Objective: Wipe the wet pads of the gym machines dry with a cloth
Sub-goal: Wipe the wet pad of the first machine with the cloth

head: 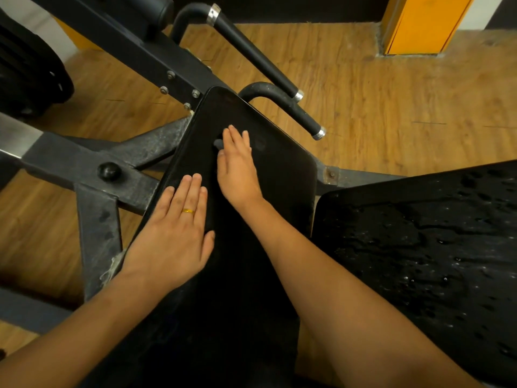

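A long black pad (279, 169) runs up the middle of the head view, and its surface looks matte with no drops on it. My left hand (176, 236), with a gold ring, lies flat on the pad's left edge, fingers straight. Further up the pad, my right hand (237, 166) presses down flat with straight fingers. A small dark grey bit of cloth (218, 143) shows by its thumb; the rest of the cloth is hidden. To the right, a second black pad (419, 247) is covered in water drops and streaks.
Two black handle bars (251, 49) (296, 110) with chrome ends jut out beyond the middle pad. The dusty black steel frame (98, 219) stands at left, with dark weight plates (28, 74) at far left. There is wooden floor (391, 107) around and an orange column (419, 23) at top right.
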Demonstrator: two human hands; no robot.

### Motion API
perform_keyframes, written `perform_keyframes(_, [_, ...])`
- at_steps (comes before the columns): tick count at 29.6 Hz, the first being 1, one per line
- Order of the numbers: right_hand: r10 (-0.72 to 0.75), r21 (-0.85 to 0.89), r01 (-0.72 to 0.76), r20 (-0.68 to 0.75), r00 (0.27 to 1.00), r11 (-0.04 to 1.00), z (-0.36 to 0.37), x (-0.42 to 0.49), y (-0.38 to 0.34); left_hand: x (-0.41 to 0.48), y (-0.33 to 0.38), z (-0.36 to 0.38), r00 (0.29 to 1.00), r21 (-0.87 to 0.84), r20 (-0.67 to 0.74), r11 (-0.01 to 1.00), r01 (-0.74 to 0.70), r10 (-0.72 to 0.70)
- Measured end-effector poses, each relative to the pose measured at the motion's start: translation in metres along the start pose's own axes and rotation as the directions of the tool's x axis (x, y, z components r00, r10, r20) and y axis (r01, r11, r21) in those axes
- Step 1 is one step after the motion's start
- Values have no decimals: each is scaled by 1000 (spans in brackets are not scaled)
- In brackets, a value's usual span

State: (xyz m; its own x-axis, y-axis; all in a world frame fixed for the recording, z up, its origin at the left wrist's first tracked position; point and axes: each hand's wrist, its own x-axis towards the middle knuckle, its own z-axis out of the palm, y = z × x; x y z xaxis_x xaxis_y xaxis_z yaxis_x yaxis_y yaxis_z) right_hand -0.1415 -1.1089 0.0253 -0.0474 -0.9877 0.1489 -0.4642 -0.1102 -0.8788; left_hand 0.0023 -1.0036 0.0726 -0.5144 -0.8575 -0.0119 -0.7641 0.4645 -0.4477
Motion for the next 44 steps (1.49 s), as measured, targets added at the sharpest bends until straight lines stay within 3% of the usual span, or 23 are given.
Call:
perform_keyframes(3, [44, -15, -44, -42, 998, 999, -7, -6, 23, 1, 1, -1, 1000, -5, -8, 1000, 3, -3])
perform_keyframes(8, [386, 6, -391, -177, 906, 920, -28, -22, 86, 1, 1, 0, 1000, -13, -15, 1000, -4, 3])
perform_keyframes(12, [383, -36, -395, -178, 906, 918, -28, -5, 89, 1, -1, 0, 1000, 1, -8, 1000, 5, -5])
perform_keyframes(15, [335, -37, -346, -162, 928, 938, -20, 10, 67, 0, 1, 0, 1000, -3, -13, 1000, 7, -8])
perform_keyframes(21, [94, -46, -97, -64, 993, 994, -12, 57, 17, 1, 2, 2, 1000, -11, -2, 1000, 7, -7])
perform_keyframes(26, [-15, -84, 17, 25, 1000, 996, -8, 106, -13, 2, 1, 1, 1000, -28, -4, 1000, 8, -8])
perform_keyframes(30, [-66, -79, 67, 18, 998, 995, -7, 119, -17, 4, 1, 1, 1000, -27, -8, 1000, 5, -5])
perform_keyframes(35, [96, -19, -101, -181, 979, 995, -12, 99, 24, 4, 2, 0, 1000, -29, 2, 1000, 11, -11])
perform_keyframes(39, [210, -1, -214, -187, 960, 977, -26, 35, 83, 2, 2, 1, 1000, -5, 4, 1000, 13, -13])
perform_keyframes(44, [444, -3, -457, -239, 864, 889, -34, -58, 130, 3, 2, 1, 1000, -7, 4, 1000, 12, -12])
